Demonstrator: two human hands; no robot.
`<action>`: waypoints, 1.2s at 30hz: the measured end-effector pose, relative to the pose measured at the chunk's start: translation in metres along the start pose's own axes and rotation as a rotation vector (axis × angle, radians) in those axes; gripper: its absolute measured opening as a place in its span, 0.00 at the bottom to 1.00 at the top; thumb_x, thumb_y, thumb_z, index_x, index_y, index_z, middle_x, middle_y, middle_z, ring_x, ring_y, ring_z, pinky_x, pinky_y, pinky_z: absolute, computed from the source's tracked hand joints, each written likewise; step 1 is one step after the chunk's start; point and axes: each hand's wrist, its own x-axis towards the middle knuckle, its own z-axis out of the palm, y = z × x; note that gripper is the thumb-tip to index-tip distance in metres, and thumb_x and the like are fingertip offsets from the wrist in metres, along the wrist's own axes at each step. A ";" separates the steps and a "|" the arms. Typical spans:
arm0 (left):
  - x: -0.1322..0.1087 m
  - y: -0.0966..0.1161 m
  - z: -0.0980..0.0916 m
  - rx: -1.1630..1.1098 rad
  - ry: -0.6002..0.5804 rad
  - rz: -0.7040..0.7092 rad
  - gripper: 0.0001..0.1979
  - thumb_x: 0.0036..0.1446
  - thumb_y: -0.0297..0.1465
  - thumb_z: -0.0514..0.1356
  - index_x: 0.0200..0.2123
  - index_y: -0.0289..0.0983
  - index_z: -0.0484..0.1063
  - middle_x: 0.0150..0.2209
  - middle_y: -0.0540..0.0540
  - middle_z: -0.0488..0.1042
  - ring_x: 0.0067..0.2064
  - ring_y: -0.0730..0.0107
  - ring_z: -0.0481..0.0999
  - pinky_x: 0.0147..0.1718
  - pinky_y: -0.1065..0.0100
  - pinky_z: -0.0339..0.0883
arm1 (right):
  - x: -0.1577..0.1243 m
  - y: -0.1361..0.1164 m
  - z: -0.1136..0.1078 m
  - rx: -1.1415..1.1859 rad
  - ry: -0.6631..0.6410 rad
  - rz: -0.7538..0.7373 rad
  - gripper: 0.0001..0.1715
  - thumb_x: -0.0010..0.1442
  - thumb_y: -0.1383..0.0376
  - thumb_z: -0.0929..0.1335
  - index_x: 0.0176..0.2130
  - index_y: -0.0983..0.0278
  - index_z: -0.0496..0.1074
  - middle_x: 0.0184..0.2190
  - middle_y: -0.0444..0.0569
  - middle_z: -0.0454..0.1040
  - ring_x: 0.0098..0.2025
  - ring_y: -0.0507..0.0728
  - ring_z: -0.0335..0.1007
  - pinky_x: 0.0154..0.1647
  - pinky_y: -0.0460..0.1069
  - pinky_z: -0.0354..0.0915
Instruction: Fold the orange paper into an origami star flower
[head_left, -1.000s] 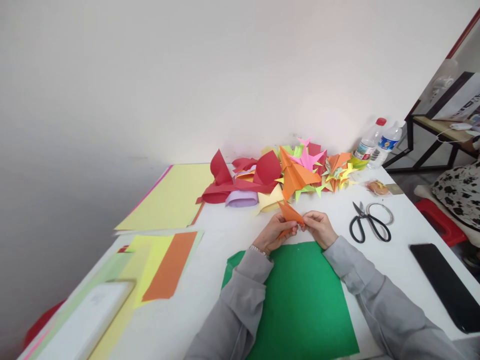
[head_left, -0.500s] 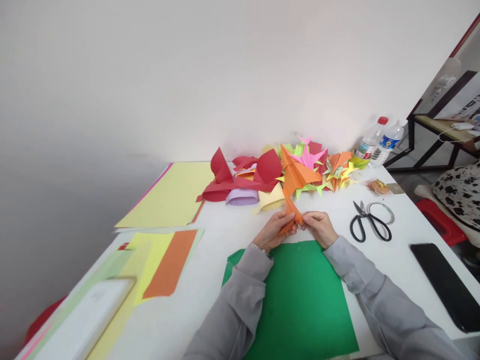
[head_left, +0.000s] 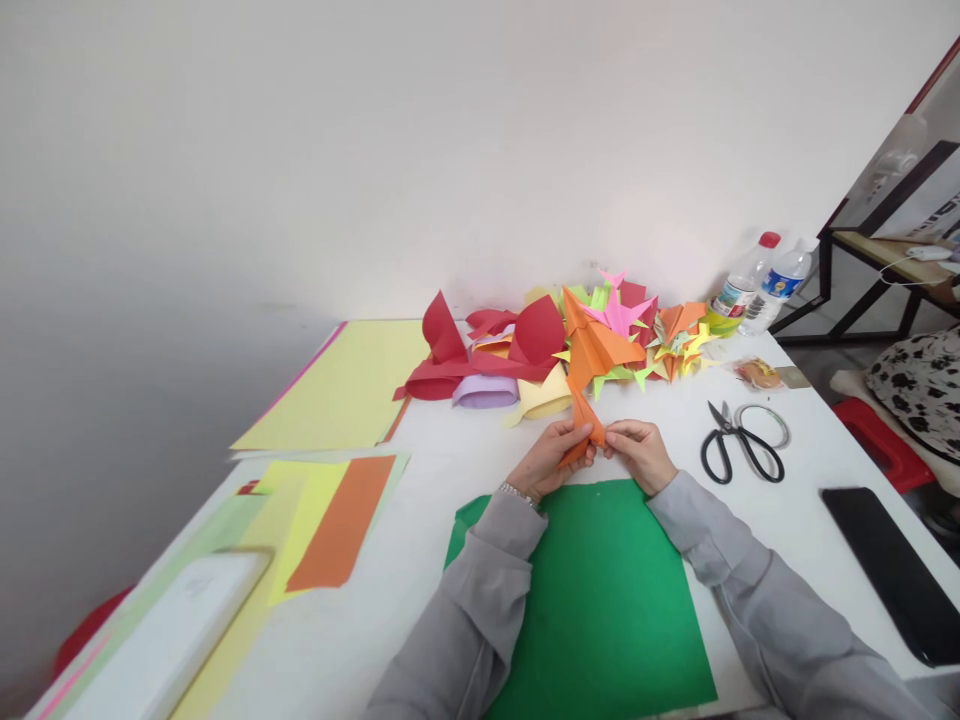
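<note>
A small folded orange paper piece (head_left: 586,424) is pinched between both my hands, just above the white table. My left hand (head_left: 550,459) grips its lower left part with closed fingers. My right hand (head_left: 638,452) pinches its right tip. The piece stands narrow and upright, its point toward the wall. A green paper sheet (head_left: 600,610) lies flat under my forearms. Both arms wear grey sleeves, and a bracelet shows on my left wrist.
A pile of folded coloured paper shapes (head_left: 592,345) sits by the wall. Black scissors (head_left: 739,450) and a black phone (head_left: 892,570) lie at the right, two water bottles (head_left: 757,285) behind. Yellow and orange sheets (head_left: 330,500) lie at the left. Another person's patterned clothing (head_left: 919,385) shows far right.
The orange piece has turned from lying wide and slanted to standing narrow and upright between my fingers. Both hands stayed in about the same place.
</note>
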 end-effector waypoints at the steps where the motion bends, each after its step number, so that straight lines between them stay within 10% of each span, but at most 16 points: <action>1: 0.001 -0.001 0.000 0.006 0.009 0.008 0.13 0.50 0.35 0.65 0.29 0.29 0.73 0.21 0.47 0.72 0.21 0.78 0.69 0.23 0.75 0.61 | 0.000 0.000 0.000 0.008 0.011 -0.001 0.09 0.44 0.62 0.75 0.27 0.65 0.77 0.18 0.44 0.74 0.21 0.51 0.67 0.26 0.47 0.63; 18: 0.006 -0.006 -0.003 0.112 0.100 0.111 0.12 0.46 0.35 0.67 0.26 0.30 0.74 0.19 0.47 0.73 0.21 0.75 0.70 0.23 0.72 0.62 | 0.002 0.000 -0.002 0.017 -0.052 -0.078 0.18 0.40 0.70 0.74 0.33 0.61 0.68 0.28 0.41 0.72 0.26 0.50 0.67 0.25 0.46 0.64; 36: 0.006 -0.005 -0.001 0.141 0.151 0.118 0.13 0.44 0.37 0.67 0.25 0.31 0.74 0.18 0.48 0.72 0.20 0.75 0.68 0.23 0.71 0.61 | 0.002 0.001 -0.005 -0.273 -0.082 -0.244 0.05 0.50 0.65 0.71 0.31 0.61 0.76 0.30 0.47 0.71 0.27 0.51 0.67 0.28 0.48 0.66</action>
